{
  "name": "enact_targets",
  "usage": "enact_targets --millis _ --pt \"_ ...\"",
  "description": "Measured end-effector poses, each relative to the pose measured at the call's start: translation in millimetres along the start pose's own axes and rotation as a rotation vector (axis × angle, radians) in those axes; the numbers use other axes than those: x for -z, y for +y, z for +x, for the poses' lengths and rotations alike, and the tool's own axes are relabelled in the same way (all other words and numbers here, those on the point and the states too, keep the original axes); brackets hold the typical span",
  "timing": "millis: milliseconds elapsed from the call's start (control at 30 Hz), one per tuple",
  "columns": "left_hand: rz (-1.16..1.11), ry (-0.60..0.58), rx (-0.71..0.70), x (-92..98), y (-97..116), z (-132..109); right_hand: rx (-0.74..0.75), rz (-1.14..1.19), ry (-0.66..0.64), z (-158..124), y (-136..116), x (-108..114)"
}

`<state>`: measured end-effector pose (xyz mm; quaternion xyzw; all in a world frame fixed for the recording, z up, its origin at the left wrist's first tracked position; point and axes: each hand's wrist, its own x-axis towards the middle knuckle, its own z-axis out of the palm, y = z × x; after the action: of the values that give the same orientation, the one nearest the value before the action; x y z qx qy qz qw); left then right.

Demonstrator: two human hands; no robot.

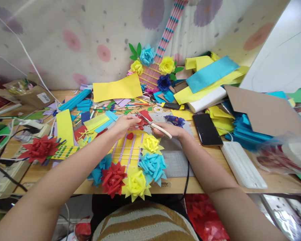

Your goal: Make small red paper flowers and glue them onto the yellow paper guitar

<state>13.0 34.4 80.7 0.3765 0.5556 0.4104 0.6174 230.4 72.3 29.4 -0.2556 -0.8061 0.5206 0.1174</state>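
My left hand (pixel 125 124) pinches a small piece of red paper (pixel 142 121) above the table. My right hand (pixel 168 129) grips white-handled scissors (pixel 154 125), and their blades reach left to the red paper. Below both hands lies a yellow paper guitar (pixel 126 152) with purple strings. Paper flowers are fixed around it: a yellow flower (pixel 151 143), a blue flower (pixel 153 165), a red flower (pixel 114 179) and another yellow flower (pixel 136 183). A small red scrap (pixel 130 136) rests on the guitar.
A black phone (pixel 207 129) and a white keyboard (pixel 242 165) lie to the right. Yellow and blue paper sheets (pixel 210 75), cardboard (pixel 263 112), a pink paper guitar (pixel 163 43) and scraps crowd the back. A red flower (pixel 40 148) and cables lie left.
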Motion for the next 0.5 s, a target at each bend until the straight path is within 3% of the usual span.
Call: enact_targets --millis 500 --pt "-0.139 0.132 0.025 -15.3 0 0 -0.003 0.061 0.024 1 1 -2"
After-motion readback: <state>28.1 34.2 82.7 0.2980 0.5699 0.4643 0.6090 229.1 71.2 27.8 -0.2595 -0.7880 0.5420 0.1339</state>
